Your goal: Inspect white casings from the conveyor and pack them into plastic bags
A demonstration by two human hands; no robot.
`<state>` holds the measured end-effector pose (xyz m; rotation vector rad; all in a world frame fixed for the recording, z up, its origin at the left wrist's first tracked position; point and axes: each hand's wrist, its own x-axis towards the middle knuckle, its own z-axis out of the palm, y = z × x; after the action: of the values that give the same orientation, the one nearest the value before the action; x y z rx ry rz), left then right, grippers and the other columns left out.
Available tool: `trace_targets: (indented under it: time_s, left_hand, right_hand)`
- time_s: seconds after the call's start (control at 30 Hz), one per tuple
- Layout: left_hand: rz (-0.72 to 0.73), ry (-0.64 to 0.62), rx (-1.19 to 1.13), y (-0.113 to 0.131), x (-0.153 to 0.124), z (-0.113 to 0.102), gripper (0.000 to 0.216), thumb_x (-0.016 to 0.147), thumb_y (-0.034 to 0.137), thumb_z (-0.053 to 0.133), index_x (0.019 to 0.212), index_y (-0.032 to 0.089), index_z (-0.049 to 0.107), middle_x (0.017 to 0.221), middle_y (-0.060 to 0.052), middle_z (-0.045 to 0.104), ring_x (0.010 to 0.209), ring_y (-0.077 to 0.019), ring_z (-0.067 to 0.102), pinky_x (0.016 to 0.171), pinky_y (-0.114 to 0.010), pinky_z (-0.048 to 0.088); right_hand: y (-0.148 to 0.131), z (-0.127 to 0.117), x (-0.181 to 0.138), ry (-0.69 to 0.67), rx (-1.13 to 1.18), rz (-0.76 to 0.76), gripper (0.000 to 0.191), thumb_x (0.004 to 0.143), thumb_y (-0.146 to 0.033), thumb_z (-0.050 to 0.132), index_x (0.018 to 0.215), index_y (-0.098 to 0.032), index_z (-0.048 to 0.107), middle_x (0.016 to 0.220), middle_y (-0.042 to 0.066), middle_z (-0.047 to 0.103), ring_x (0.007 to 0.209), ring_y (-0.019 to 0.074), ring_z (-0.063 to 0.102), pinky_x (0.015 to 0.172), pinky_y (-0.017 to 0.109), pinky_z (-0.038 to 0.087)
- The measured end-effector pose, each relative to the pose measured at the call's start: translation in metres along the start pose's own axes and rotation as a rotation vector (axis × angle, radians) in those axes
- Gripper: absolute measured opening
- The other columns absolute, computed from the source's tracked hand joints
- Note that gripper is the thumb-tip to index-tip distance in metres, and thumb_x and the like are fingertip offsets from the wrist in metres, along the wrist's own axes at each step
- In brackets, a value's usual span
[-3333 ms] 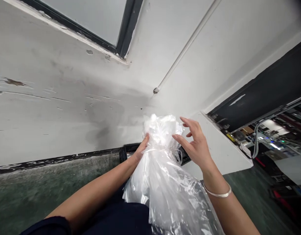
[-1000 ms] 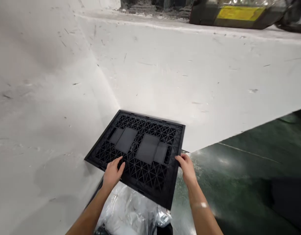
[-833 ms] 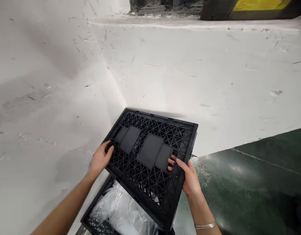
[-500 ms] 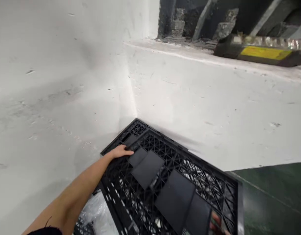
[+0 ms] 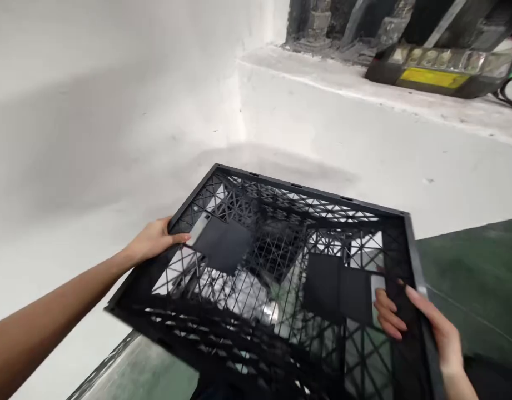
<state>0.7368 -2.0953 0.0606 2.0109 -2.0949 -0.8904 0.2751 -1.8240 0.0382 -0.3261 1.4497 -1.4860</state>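
A black plastic crate (image 5: 322, 283) with lattice sides and floor is held up in front of me, tilted, its open top facing me. My left hand (image 5: 158, 238) grips its left side, thumb over the rim and the other fingers hidden behind the wall. On the right, my right hand (image 5: 426, 319) clasps the opposite side, its fingers poking through the handle slot and its thumb on the rim. Nothing lies inside the crate that I can make out. Through the lattice, clear plastic wrapping (image 5: 234, 294) shows below.
White walls (image 5: 114, 111) meet in a corner behind the crate. On a ledge (image 5: 322, 72) at upper right sits a dark case with a yellow label (image 5: 435, 78). Green floor (image 5: 468, 272) shows at the right, and part of another lattice crate edge (image 5: 101, 366) at lower left.
The crate has risen and tipped, so its inside now faces me. My left hand has shifted left with it, and my right hand has come fully into view on its right side.
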Motion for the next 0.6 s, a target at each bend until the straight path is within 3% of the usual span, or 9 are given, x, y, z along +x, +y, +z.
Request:
trace_targets:
  time_s: [0.1,0.17,0.33,0.47,0.6]
  left_hand:
    - [-0.051,0.163,0.506,-0.026,-0.008,0.002,0.049,0.076,0.048,0.053,0.108,0.011,0.054,0.09,-0.018,0.066,0.087,-0.0378,0.063,0.073,-0.043,0.049]
    - [-0.101,0.167,0.596,-0.035,-0.014,0.005,0.05,0.08,0.048,0.046,0.112,0.009,0.05,0.092,-0.021,0.065,0.088,-0.0396,0.063,0.072,-0.044,0.049]
    - [-0.113,0.179,0.52,-0.017,-0.022,0.023,0.047,0.082,0.04,0.045,0.116,0.007,0.046,0.095,-0.024,0.065,0.09,-0.041,0.062,0.072,-0.045,0.048]
    - [-0.087,0.135,0.363,0.003,-0.009,0.065,0.042,0.078,0.028,0.051,0.115,0.008,0.049,0.1,-0.022,0.065,0.095,-0.0381,0.062,0.077,-0.043,0.047]
    - [-0.123,0.123,0.126,-0.009,-0.002,0.101,0.051,0.074,0.031,0.06,0.118,0.007,0.052,0.099,-0.022,0.066,0.098,-0.0398,0.06,0.083,-0.045,0.044]
  right_hand:
    - [0.001,0.021,0.018,-0.022,-0.072,-0.02,0.031,0.072,-0.045,0.068,0.068,-0.021,0.048,0.062,-0.002,0.042,0.041,0.0079,0.034,0.032,0.023,0.03]
    - [0.007,0.026,0.029,-0.041,-0.103,-0.075,0.035,0.071,-0.046,0.07,0.071,-0.021,0.046,0.062,-0.004,0.045,0.041,0.0073,0.035,0.032,0.021,0.031]
    - [0.016,0.01,0.054,-0.094,-0.1,-0.058,0.039,0.069,-0.05,0.071,0.072,-0.02,0.046,0.059,-0.005,0.045,0.039,0.0062,0.035,0.032,0.019,0.031]
    - [0.026,-0.005,0.083,-0.061,-0.173,-0.03,0.042,0.065,-0.054,0.071,0.066,-0.019,0.048,0.057,-0.004,0.045,0.039,0.0075,0.037,0.032,0.022,0.034]
    - [0.024,-0.018,0.111,-0.069,-0.329,-0.022,0.043,0.067,-0.06,0.065,0.064,-0.018,0.055,0.057,0.0,0.05,0.042,0.0121,0.044,0.04,0.028,0.043]
